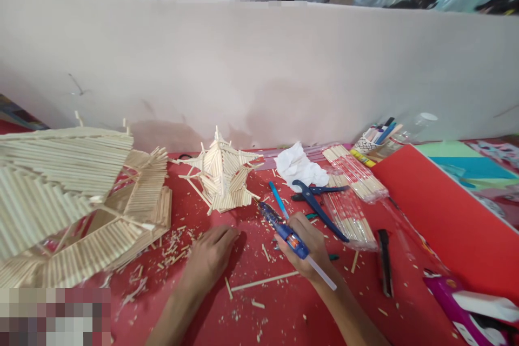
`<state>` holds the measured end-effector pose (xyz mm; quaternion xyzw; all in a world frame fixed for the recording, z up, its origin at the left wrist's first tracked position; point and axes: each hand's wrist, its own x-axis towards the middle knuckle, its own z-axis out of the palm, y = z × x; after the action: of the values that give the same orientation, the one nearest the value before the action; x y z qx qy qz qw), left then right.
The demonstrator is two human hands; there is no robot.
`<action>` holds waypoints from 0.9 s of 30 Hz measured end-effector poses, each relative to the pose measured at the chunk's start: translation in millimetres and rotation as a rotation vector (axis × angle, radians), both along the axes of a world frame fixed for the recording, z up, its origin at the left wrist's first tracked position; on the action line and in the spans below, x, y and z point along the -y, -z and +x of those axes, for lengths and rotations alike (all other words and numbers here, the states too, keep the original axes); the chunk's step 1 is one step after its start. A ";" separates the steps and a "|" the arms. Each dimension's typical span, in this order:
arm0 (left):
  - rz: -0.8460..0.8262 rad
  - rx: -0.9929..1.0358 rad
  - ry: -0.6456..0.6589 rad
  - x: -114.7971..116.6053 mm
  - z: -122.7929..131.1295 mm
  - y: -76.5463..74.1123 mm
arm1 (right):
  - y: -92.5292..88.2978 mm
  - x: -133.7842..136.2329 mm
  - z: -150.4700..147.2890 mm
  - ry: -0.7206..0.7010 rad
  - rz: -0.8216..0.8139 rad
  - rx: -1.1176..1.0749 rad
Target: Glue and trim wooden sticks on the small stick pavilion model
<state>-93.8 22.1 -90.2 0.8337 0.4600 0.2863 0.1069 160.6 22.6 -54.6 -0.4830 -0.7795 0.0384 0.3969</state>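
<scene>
My right hand is wrapped around a blue hot glue gun, with a clear glue stick protruding from its rear. The gun's nozzle points up and left, at the lower right edge of a small tiered roof model made of wooden sticks. Whether the tip touches a stick, I cannot tell. Below the model, my left hand rests on the red table with its fingers curled in, and no object shows in it. To its left stands a larger stick-built roof structure.
Right of the model lie crumpled tissue, a blue-handled cutter, packs of wooden sticks, a utility knife and a purple glue-gun package. Stick scraps litter the table. A pale partition rises behind; a pen holder stands there.
</scene>
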 end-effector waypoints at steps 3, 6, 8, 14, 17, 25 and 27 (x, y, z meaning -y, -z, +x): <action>-0.012 -0.037 0.008 -0.1 -0.5 1.1 | 1.2 -0.4 -0.5 -0.013 -0.012 -0.017; -0.013 -0.053 0.011 0.0 -1.0 0.6 | 1.0 -0.2 -0.5 -0.027 -0.034 -0.046; -0.009 -0.058 0.013 0.0 -1.0 -0.6 | -0.1 0.4 -0.1 -0.030 -0.041 -0.047; 0.017 -0.039 0.006 -0.4 -0.2 -3.8 | -6.4 1.7 1.6 -0.068 -0.035 -0.045; 0.019 -0.037 0.008 -0.3 -0.1 -4.2 | -7.9 1.6 3.0 -0.110 -0.035 -0.040; 0.011 -0.034 0.005 0.2 0.0 -4.1 | -1.5 2.0 3.7 -0.084 -0.084 -0.070; 0.015 -0.033 0.004 0.1 0.0 -3.8 | -2.2 2.3 4.2 -0.091 -0.075 -0.068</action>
<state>-93.8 22.0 -86.3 0.8400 0.4579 0.2756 0.0938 164.7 20.3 -52.4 -0.4598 -0.7848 0.1020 0.4027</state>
